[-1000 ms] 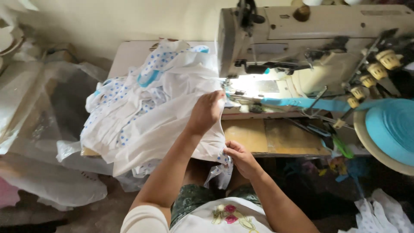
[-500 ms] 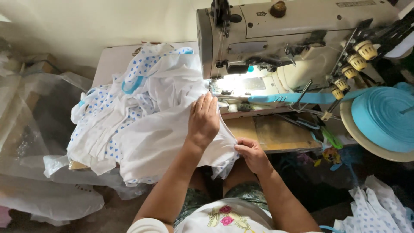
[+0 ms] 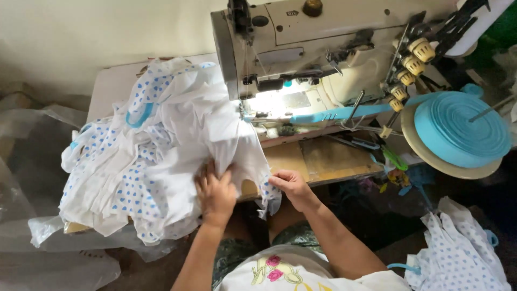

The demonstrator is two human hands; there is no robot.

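Head view, looking down on a sewing station. At far left, clear plastic sheeting (image 3: 32, 253) lies crumpled below the left edge of the surface (image 3: 323, 161). A heap of white garments (image 3: 145, 161), some printed with small blue hearts and trimmed in light blue, covers the left half of the surface and spills over its near edge. The left hand (image 3: 216, 193) lies palm down on the heap at the near edge, its fingers (image 3: 207, 173) spread narrowly and pressed into the cloth; it flattens the fabric and closes on nothing. Just to its right, a corner of the same white cloth hangs over the near edge, and the right hand (image 3: 291, 186) pinches this fold, its fingers (image 3: 276, 179) closed on the fabric. Behind both hands stands the cream sewing machine (image 3: 334, 48), its lamp lighting the needle area along the far edge. A light-blue tape (image 3: 350, 112) runs from the machine rightward to a large roll of light-blue binding (image 3: 463, 129) on a round disc off the right edge. A second pile of heart-printed cloth (image 3: 463, 253) lies low at far right.
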